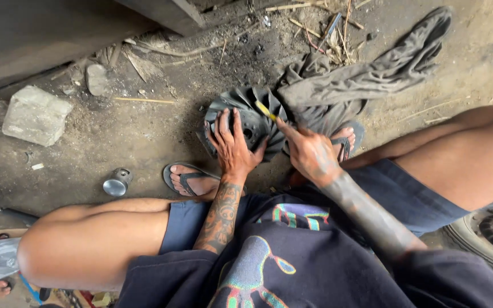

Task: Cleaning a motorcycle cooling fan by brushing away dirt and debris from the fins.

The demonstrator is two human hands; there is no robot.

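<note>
Your left hand [232, 145] lies flat, fingers spread, pressing the dark finned metal disc [246, 117] on the dirt floor betw. your feet. Right hand [309, 151] is closed round a yellow-handled tool [265, 109], tip at the disc's fins. Disc looks grimy all over w/ the grey rag [360, 74] just beside it, so I'd judge cleaning early, most left.

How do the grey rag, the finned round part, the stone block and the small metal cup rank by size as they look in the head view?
Largest to smallest as they appear:
1. grey rag
2. finned round part, partly hidden under both hands
3. stone block
4. small metal cup
The part and the block are close, so that order is unsure.
</note>
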